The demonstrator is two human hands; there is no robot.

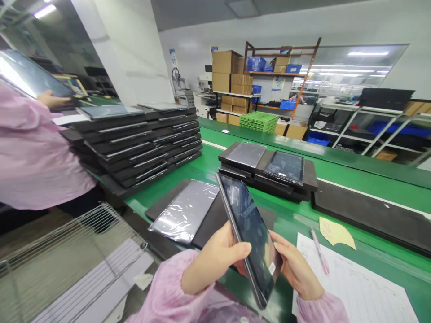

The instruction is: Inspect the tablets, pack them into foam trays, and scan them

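Note:
A dark tablet (251, 229) with a glossy screen and a small white label is tilted in front of me, held between both hands. My left hand (218, 251) grips its left edge, the thumb lying over the rim of the screen. On the opposite edge, my right hand (298, 264) has its fingers closed around the lower right side. Beneath and behind the tablet, a film-wrapped silvery tablet (188, 211) lies on a black foam tray (210, 222). Past it, a low stack of foam trays (262, 177) carries two more tablets.
Tall stacks of foam trays (148, 143) stand at the left, near a co-worker in a pink sleeve (30, 148). Right of me lie a printed sheet (350, 282), a pink pen (319, 251) and a yellow note (336, 233). A wire rack (77, 260) borders the green bench (380, 269).

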